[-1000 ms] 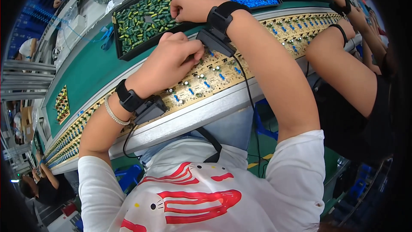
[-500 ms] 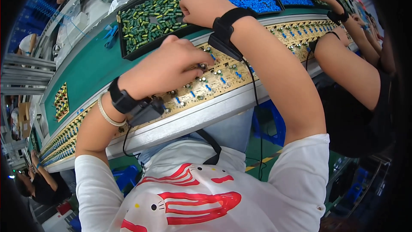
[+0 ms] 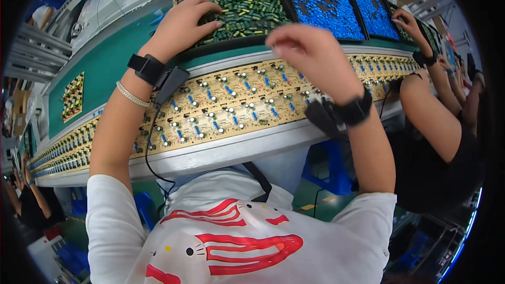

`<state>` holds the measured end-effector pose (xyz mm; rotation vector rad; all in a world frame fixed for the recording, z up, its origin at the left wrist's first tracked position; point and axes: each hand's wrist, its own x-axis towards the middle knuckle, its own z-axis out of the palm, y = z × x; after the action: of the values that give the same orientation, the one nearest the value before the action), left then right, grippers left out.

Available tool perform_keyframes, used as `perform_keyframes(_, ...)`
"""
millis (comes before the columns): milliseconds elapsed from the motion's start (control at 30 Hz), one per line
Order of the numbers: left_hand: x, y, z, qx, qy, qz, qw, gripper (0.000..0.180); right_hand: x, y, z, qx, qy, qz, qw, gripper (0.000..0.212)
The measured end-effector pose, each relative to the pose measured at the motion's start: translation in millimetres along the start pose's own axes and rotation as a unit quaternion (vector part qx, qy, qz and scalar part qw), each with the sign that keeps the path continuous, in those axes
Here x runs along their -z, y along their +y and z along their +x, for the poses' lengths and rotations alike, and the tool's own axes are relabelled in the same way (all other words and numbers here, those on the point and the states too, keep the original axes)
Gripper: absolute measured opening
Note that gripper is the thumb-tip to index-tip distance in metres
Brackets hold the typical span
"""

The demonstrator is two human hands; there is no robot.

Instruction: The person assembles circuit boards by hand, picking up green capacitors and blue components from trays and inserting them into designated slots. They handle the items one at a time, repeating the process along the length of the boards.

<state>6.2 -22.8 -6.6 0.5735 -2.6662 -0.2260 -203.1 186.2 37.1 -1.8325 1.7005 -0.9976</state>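
My left hand (image 3: 184,25) reaches into the near left part of a black tray (image 3: 286,5) of small green cylindrical components (image 3: 247,8). Its thumb and forefinger are spread apart, and nothing shows between them. My right hand (image 3: 315,55), slightly blurred, hangs above the right part of the tan circuit boards (image 3: 221,102). Its fingers curl inward; whatever they may hold is hidden. Rows of small blue and green parts with round silvery tops stand on the boards. A black strap with a small box sits on each of my wrists.
Trays of blue components (image 3: 321,5) stand right of the green ones. A separate small board (image 3: 73,97) lies on the green mat (image 3: 110,76) at left. At right, another person's hand (image 3: 407,23) is by a tray. A metal rail (image 3: 221,152) edges the bench.
My left hand has moved from the boards up to the tray of green components. My right hand has left that tray and come rightward and nearer, above the boards. The view has shifted.
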Motion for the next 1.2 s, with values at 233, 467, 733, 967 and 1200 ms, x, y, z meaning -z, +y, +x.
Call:
perform_keyframes(233, -4.7, 4.2, -0.2, -0.1, 0.033, 0.094, 0.99, 0.019, -13.9, -20.4, -73.8, -0.113, -0.106, 0.007, 0.988, 0.022)
perform_keyframes(467, 15.5, 71.1, -13.0, -0.204, 0.115, -0.011, 0.972, 0.013, -26.5, -9.6, -89.1, -0.073, -0.067, -0.034, 0.995, 0.02)
perform_keyframes(733, 17.8, 119.9, -75.5, -0.352, -0.144, -0.11, 0.918, 0.014, -30.6, -13.4, -89.2, -0.063, -0.038, -0.082, 0.994, 0.016)
perform_keyframes(967, 19.9, 111.9, -78.7, -0.317, -0.155, -0.146, 0.924, 0.017, -32.5, -18.1, -86.7, -0.056, -0.039, -0.104, 0.992, 0.014)
perform_keyframes(1200, 27.8, 109.1, -76.9, -0.218, -0.147, -0.197, 0.945, 0.016, -38.8, -22.1, -85.0, -0.065, -0.036, -0.124, 0.989, 0.007)
